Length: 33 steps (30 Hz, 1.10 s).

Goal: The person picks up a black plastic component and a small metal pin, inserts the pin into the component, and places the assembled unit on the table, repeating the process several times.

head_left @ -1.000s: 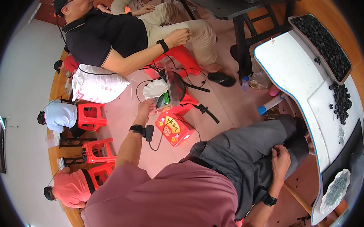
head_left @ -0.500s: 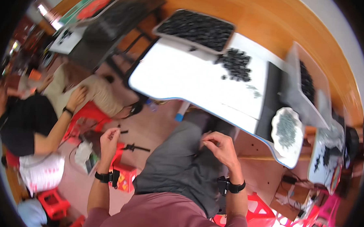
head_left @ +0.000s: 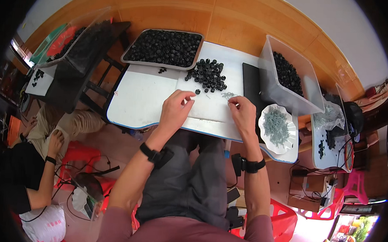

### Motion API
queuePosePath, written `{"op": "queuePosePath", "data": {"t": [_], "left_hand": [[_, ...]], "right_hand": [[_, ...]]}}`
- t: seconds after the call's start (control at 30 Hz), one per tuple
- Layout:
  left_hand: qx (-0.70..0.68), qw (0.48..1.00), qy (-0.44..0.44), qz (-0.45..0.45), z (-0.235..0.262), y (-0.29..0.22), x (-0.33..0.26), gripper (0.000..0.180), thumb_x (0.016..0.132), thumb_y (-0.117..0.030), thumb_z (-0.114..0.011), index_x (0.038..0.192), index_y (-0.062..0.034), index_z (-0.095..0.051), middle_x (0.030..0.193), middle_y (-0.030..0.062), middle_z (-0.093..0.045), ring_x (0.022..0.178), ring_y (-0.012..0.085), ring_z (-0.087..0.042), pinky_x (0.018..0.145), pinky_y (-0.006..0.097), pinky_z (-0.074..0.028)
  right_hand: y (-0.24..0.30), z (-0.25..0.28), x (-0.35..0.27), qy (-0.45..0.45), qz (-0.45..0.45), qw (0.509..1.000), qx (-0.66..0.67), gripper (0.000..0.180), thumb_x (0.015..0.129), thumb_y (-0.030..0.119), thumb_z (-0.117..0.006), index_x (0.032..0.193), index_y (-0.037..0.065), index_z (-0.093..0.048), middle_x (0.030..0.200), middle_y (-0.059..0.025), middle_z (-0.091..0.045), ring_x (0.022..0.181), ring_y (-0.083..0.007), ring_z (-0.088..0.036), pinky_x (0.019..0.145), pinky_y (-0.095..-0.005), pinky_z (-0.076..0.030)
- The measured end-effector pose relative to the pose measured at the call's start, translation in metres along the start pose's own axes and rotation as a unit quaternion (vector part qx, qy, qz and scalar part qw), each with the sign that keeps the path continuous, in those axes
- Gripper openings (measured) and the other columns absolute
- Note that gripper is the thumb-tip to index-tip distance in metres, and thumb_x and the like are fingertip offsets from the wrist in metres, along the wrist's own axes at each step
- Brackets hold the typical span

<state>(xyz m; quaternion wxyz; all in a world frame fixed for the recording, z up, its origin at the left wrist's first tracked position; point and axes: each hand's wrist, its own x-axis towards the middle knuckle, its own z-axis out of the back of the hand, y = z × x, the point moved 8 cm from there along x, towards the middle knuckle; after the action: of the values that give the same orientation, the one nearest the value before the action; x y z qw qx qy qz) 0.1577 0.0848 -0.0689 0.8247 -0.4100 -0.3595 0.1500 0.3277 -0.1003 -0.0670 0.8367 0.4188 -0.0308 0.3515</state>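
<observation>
Black caps (head_left: 210, 73), round and loose, lie piled at 12 o'clock, reckoned from between the hands; one sits apart near 11, just beyond the left hand (head_left: 174, 111). More fill the metal tray (head_left: 161, 65) farther out at 11, its walls presumably there to stop the bulk rolling. Left thumb and forefinger curl toward each other, released, a gap showing. Right hand (head_left: 243, 115): thumb and forefinger close together beside small grey pins (head_left: 228, 95) at 2; cannot tell whether anything is pinched. Scalloped white dish (head_left: 291, 136), heaped with similar pins, stands toward 4 on the white table (head_left: 139, 90), likely for short right-hand reach.
</observation>
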Motion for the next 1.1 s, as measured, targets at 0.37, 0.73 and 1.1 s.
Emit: {"op": "queuePosePath", "data": {"t": [0.37, 0.73, 1.1], "left_hand": [[0.177, 0.984, 0.017, 0.014, -0.039, 0.025, 0.028, 0.026, 0.087, -0.020, -0.077, 0.111, -0.0129, -0.076, 0.091, 0.0055, -0.066, 0.084, 0.0253, -0.068, 0.075, 0.040, -0.054], [0.146, 0.989, 0.008, 0.008, -0.034, 0.022, 0.029, 0.024, 0.086, -0.016, -0.077, 0.110, -0.0136, -0.076, 0.089, 0.0055, -0.066, 0.084, 0.0256, -0.068, 0.075, 0.040, -0.054], [0.093, 0.988, -0.032, -0.117, -0.026, -0.013, 0.026, 0.030, 0.083, -0.010, -0.080, 0.112, -0.0112, -0.074, 0.093, 0.0065, -0.067, 0.087, 0.0274, -0.068, 0.076, 0.040, -0.055]], "right_hand": [[0.017, -0.040, 0.043, 0.035, 0.022, 0.996, -0.084, 0.017, 0.084, 0.010, -0.072, 0.100, 0.008, -0.077, 0.096, -0.0120, -0.070, 0.091, -0.0332, -0.070, 0.081, -0.0435, -0.055], [0.020, -0.050, 0.050, 0.041, 0.061, 0.988, -0.133, 0.016, 0.085, 0.009, -0.074, 0.101, 0.007, -0.074, 0.100, -0.0131, -0.069, 0.092, -0.0350, -0.070, 0.082, -0.0452, -0.055], [0.000, -0.051, 0.014, 0.024, -0.063, 0.957, 0.283, 0.018, 0.088, 0.005, -0.078, 0.105, 0.002, -0.076, 0.091, 0.0003, -0.067, 0.069, -0.0065, -0.056, 0.062, -0.0237, -0.044]]}}
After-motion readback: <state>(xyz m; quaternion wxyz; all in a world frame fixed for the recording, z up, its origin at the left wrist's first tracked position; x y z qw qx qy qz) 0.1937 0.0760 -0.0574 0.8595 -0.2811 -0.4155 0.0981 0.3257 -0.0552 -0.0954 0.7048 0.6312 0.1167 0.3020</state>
